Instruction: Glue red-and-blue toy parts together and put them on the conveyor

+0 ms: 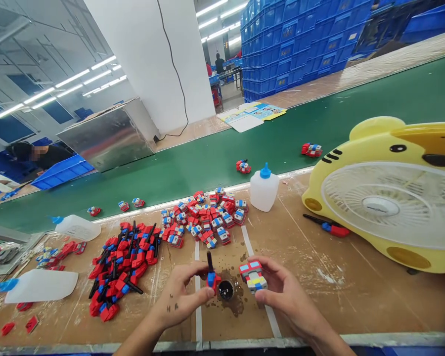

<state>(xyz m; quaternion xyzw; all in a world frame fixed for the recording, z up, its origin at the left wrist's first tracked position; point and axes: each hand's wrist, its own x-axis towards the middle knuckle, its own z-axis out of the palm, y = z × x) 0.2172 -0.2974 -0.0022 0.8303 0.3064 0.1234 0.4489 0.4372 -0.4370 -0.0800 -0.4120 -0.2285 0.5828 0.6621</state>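
Between thumb and fingers, my left hand (185, 291) grips a red and blue toy part with a black rod (211, 278), rod pointing up. My right hand (287, 294) holds a red, white and yellow toy vehicle body (253, 276) with light blue window patches. The two pieces are apart. Between them on the table stands a small round cup of dark liquid (226, 290), with wet spots around it. Beyond my left hand lies a heap of red parts with black rods (124, 267). Past the cup is a pile of toy vehicle bodies (207, 215).
A green conveyor belt (193, 168) crosses behind the table, carrying several toys. A white squeeze bottle (264, 190) stands by its edge; other bottles (40, 287) lie at left. A yellow animal-shaped fan (356, 153) occupies the right. Blue crates (300, 49) are stacked behind. A person (48, 154) works far left.
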